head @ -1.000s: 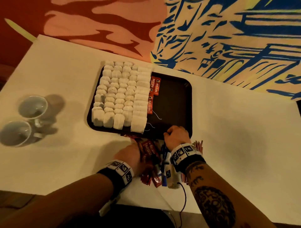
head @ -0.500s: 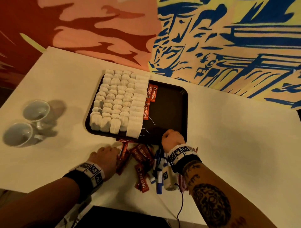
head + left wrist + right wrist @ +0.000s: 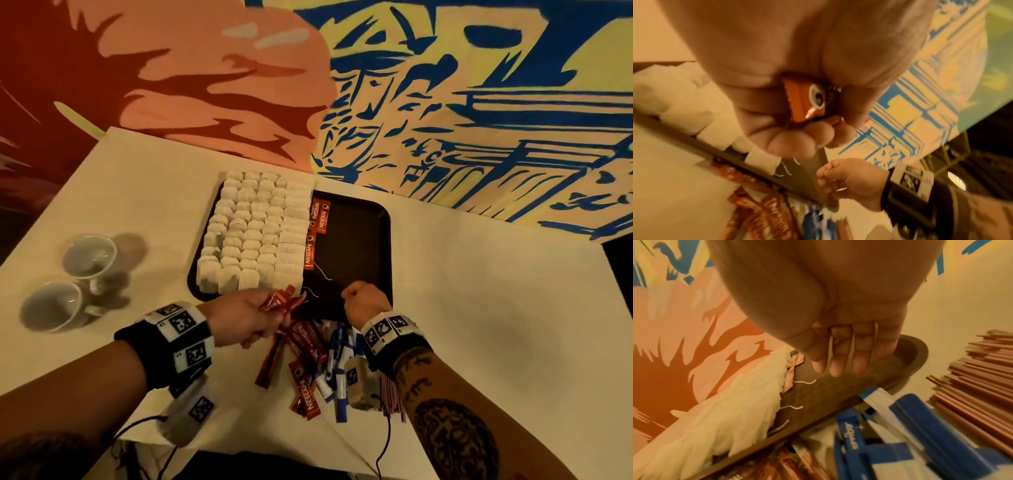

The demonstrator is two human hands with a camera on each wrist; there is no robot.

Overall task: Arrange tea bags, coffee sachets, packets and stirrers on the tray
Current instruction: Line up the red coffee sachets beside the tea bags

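Note:
A dark tray (image 3: 356, 240) lies on the white table, its left half filled with rows of white tea bags (image 3: 257, 233). A few red coffee sachets (image 3: 320, 216) lie beside the tea bags. My left hand (image 3: 253, 315) hovers at the tray's near edge and grips a bunch of red coffee sachets (image 3: 282, 301); one with a cup logo (image 3: 805, 104) shows between thumb and fingers. My right hand (image 3: 363, 301) sits as a fist over the tray's near right part, fingers (image 3: 838, 353) curled with nothing seen in them.
Loose red sachets (image 3: 305, 359), blue-and-white packets (image 3: 339, 353) and brown stirrers (image 3: 982, 386) lie heaped on the table just before the tray. Two white cups (image 3: 90, 255) (image 3: 51, 305) stand at the left. A painted wall rises behind the table.
My left hand has lifted off the table pile with red sachets and moved up to the tray's near edge. The right hand has stayed in place.

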